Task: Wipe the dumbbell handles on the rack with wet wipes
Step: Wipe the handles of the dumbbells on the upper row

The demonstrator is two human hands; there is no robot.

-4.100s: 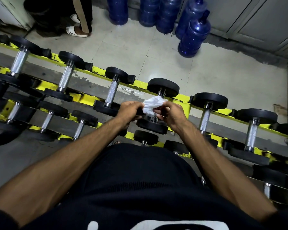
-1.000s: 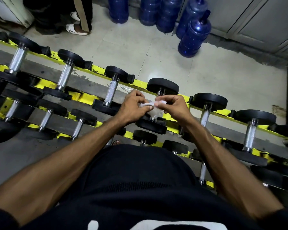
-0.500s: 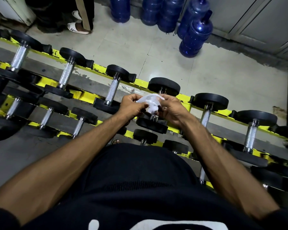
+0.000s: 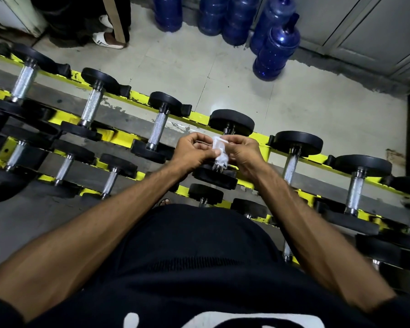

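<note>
**Wipe bunching over the middle handle**

Both hands are pinching the wet wipe [image 4: 219, 151] over the dumbbell [image 4: 232, 123] sitting midway along the top tier of the rack [image 4: 137, 94]. The left hand [image 4: 193, 153] and right hand [image 4: 245, 155] are curling their fingers [image 4: 200, 140] narrowly onto the wipe's edges. It is hanging crumpled between them, hiding most of the handle.

The wipe is looking small and bunched, so it is probably reaching only part of the grip. Wet tissue dragging over knurled metal is liable to tear or shed. A pinch this light is also risking a slip, sending the wipe down through the gap between the rails toward the lower tier.

The left neighbour dumbbell [image 4: 158, 129] and the right neighbour dumbbell [image 4: 291, 162] are lying close on either side, and the black heads at both ends of the handle are crowding the knuckles. The blue water bottles [image 4: 277, 48] and a sandalled foot [image 4: 108, 41] are standing on the far floor, well apart and blocking nothing.
</note>
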